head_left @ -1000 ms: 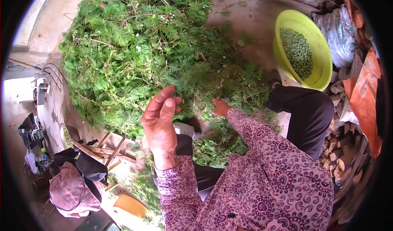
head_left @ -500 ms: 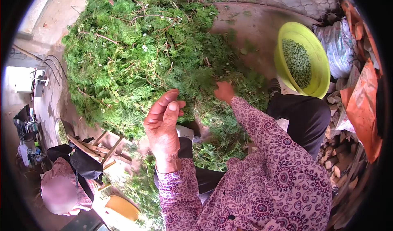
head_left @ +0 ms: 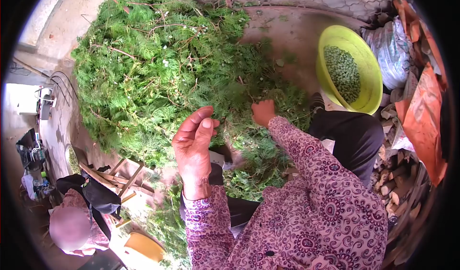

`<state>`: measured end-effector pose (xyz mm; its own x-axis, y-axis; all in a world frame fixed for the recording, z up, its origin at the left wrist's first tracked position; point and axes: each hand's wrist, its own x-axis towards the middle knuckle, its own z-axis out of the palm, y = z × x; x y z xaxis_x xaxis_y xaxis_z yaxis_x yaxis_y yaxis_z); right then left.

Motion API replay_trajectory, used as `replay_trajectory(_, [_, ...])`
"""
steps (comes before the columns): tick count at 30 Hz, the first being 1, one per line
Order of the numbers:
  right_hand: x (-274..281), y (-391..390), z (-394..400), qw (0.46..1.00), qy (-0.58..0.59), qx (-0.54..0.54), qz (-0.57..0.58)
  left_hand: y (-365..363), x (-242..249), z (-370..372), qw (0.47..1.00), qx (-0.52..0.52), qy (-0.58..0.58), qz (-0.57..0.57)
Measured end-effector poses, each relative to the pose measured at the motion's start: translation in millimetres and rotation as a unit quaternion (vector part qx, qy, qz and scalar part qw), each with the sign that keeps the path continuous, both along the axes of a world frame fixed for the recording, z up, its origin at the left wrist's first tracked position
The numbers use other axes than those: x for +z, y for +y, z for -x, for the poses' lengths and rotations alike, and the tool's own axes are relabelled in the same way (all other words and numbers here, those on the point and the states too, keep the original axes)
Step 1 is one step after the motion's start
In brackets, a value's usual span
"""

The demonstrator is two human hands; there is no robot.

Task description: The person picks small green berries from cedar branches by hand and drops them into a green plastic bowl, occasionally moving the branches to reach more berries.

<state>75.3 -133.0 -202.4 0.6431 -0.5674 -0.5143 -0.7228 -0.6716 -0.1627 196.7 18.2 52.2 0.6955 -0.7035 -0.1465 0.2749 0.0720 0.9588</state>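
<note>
A large heap of green, feathery conifer branches [head_left: 158, 78] with small pale cones or berries lies in front of me. My left hand [head_left: 194, 143] is raised over the near edge of the heap, palm towards me. Its fingers curl and the thumb presses close to them; whatever sits between them is hidden. Further right, my right hand [head_left: 263, 113] reaches down into the foliage, its fingers closed at the sprigs. What those fingertips grip cannot be made out. To the right stands a yellow-green basin [head_left: 371, 83] holding many small green cones or berries [head_left: 342, 73].
A white sack [head_left: 390, 54], an orange sheet [head_left: 424, 126] and stacked firewood [head_left: 395, 188] line the right side. At lower left are another person [head_left: 72, 224], a wooden frame [head_left: 120, 176] and an orange-yellow tub [head_left: 143, 247]. My knee [head_left: 354, 136] is beside the basin.
My right hand has drawn back slightly towards me, still closed among the sprigs. My left hand has shifted a little to the right, its fingers still curled. The view has moved slightly.
</note>
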Motion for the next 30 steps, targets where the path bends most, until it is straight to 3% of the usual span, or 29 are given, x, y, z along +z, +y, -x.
replay_trajectory(10, [53, -13, 55, 0.996, -0.073, 0.017, -0.043, -11, 1, 3, 0.999, -0.045, -0.019, -0.020])
replay_trajectory(12, [59, -21, 69, 0.970, -0.203, -0.024, -0.128, -17, -4, 6, 0.998, -0.053, -0.025, -0.015])
replay_trajectory(15, [104, -36, 82, 0.947, -0.265, 0.014, -0.178, -26, -12, 14, 0.993, -0.102, -0.062, -0.025])
replay_trajectory(20, [187, -57, 95, 0.936, -0.197, 0.015, -0.292, -45, -30, 36, 0.977, -0.172, -0.119, -0.035])
replay_trajectory(23, [214, -63, 104, 0.840, -0.256, -0.045, -0.477, -53, -27, 44, 0.908, -0.231, -0.344, -0.057])
replay_trajectory(24, [227, -59, 106, 0.842, -0.254, -0.046, -0.474, -53, -24, 46, 0.909, -0.230, -0.343, -0.053])
replay_trajectory(26, [237, -64, 108, 0.816, -0.268, -0.037, -0.510, -61, -22, 53, 0.860, -0.294, -0.417, 0.025])
replay_trajectory(30, [211, -83, 118, 0.788, -0.323, 0.037, -0.524, -72, -17, 62, 0.826, -0.391, -0.405, 0.002])
